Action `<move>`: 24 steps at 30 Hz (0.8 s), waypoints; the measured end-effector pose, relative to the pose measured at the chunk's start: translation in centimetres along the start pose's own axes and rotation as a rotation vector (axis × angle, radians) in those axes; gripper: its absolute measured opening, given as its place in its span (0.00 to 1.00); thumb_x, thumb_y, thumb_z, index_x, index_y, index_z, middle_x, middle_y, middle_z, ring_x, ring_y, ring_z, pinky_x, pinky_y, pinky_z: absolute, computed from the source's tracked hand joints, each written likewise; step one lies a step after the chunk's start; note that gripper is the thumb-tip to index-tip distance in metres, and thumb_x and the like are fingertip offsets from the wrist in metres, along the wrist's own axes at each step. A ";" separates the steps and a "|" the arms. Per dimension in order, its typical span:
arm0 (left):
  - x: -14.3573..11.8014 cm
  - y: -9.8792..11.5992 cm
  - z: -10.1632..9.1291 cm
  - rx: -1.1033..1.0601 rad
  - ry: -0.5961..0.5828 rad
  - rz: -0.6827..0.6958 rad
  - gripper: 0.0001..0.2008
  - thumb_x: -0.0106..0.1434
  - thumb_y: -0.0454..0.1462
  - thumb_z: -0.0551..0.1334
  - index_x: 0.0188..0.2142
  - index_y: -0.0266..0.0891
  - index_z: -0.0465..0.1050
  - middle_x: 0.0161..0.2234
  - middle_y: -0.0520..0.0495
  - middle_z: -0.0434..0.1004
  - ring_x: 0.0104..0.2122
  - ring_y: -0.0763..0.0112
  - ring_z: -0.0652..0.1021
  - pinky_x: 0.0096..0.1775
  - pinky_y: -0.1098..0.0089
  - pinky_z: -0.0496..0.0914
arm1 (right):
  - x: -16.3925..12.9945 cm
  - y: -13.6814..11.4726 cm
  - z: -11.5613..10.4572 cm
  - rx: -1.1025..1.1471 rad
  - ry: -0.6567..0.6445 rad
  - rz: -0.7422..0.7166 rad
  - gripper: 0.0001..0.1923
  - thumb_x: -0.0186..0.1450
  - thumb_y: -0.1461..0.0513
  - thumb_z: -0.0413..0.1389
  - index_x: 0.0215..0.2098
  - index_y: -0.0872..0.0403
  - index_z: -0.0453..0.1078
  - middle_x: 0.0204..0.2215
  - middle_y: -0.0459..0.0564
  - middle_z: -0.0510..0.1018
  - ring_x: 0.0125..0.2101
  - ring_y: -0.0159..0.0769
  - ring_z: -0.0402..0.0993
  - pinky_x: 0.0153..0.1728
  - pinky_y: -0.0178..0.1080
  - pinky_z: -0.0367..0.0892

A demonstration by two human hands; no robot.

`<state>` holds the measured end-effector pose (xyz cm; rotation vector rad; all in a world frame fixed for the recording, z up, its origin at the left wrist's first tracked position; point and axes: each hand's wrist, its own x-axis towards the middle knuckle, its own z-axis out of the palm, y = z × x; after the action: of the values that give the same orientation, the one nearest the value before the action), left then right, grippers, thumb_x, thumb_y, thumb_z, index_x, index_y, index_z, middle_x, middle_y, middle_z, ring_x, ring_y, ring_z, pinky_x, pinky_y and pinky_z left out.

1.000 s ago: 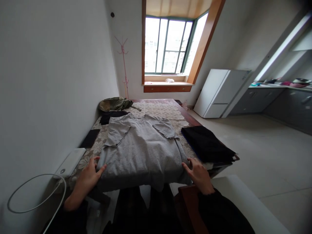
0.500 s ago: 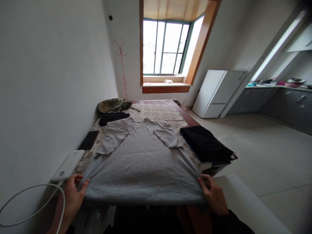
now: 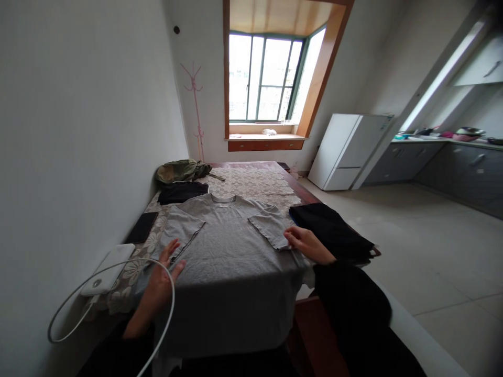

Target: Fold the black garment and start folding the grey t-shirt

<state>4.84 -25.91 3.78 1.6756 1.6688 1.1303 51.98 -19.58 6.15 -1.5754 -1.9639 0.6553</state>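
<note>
A grey short-sleeved T-shirt lies spread on the table, its neckline toward the window and its lower part hanging over the near edge. Over the left side of the shirt, close to the left sleeve, is my left hand, open with thumb and fingers apart. My right hand is closed at the cuff of the right sleeve, its fingertips pinching the fabric. A white cable loops in front of my left forearm.
Folded black clothing lies at the table's right edge. Along the left are a white power bank, a dark phone, black cloth and a green bag. A patterned tablecloth covers the table; a wall borders its left.
Both hands have let go of the shirt's bottom corners and moved up to the sleeves. The hem now drops over the near edge of the table.
</note>
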 end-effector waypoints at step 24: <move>29.5 -10.7 -0.8 0.622 -0.009 -0.232 0.16 0.64 0.46 0.60 0.46 0.41 0.78 0.48 0.41 0.85 0.49 0.55 0.82 0.45 0.66 0.73 | 25.8 9.6 1.8 -0.277 -0.050 0.342 0.12 0.58 0.54 0.67 0.31 0.55 0.77 0.27 0.47 0.79 0.32 0.38 0.76 0.34 0.34 0.69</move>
<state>-4.75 3.91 1.20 1.7523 2.2940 0.5130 53.11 7.54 1.17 -2.1133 -1.9007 0.5743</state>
